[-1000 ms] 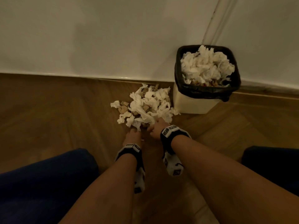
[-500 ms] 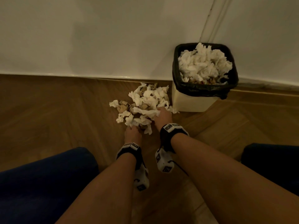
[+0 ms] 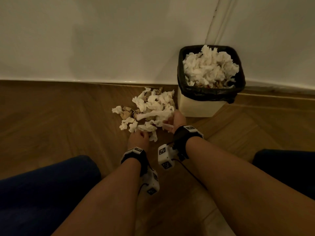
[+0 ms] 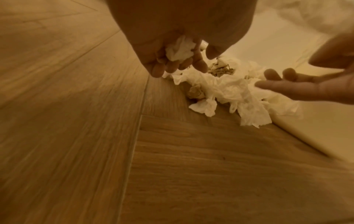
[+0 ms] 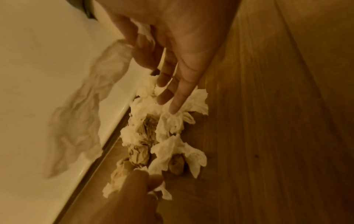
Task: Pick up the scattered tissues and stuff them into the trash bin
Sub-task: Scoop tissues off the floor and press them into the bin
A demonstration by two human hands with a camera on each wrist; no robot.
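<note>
A heap of crumpled white and brownish tissues [image 3: 151, 108] lies on the wooden floor, just left of the trash bin [image 3: 197, 109]. The bin is cream with a black liner and is heaped to the rim with tissues. At the heap's near edge, my left hand [image 3: 139, 134] curls its fingers round a white tissue [image 4: 180, 50]. My right hand [image 3: 172, 117] is at the heap's right side, beside the bin. Its thumb and forefinger pinch a long tissue [image 5: 86, 106] that hangs blurred, while the other fingers [image 5: 176, 104] stretch out over the heap.
A white wall with a skirting strip [image 3: 68, 81] runs behind the heap and the bin. Herringbone wood floor [image 3: 51, 116] spreads to the left and front. My knees in dark blue [image 3: 42, 193] flank my arms at the lower left and right.
My right hand has moved from the heap's near edge to its right side by the bin and has pulled a long tissue up. My left hand has closed on a tissue.
</note>
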